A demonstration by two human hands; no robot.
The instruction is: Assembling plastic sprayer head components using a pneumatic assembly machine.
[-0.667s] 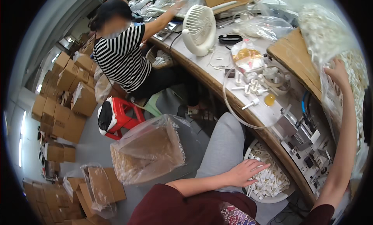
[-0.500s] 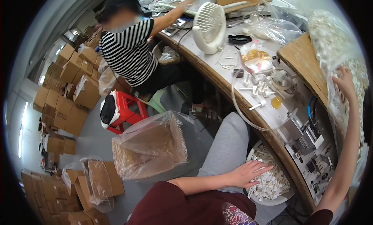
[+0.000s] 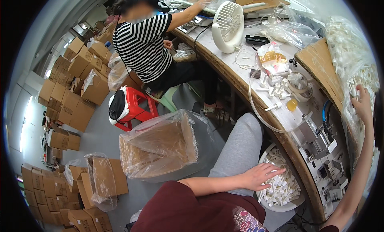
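My left hand (image 3: 262,176) lies with fingers stretched out over the near rim of a white tub (image 3: 262,158). Its fingertips reach above a heap of small white plastic parts (image 3: 280,188) inside, and nothing shows in its grasp. At the far right, my right hand (image 3: 363,106) is at a large clear plastic bag (image 3: 348,36) full of similar white parts. Its fingers are curled in among them, and what they hold, if anything, is too small to make out. A cardboard flap (image 3: 318,66) stands beside that bag.
On the curved workbench (image 3: 236,72) are a white fan (image 3: 228,28), loose white parts (image 3: 276,88), a yellow piece (image 3: 292,104) and a metal fixture (image 3: 314,138). A bag-lined carton (image 3: 160,146) and red stool (image 3: 138,108) stand left. A co-worker in stripes (image 3: 142,48) sits beyond.
My right hand has gone lower along the bag, its fingers now more curled. The left hand stays over the tub. The whole view has shifted slightly.
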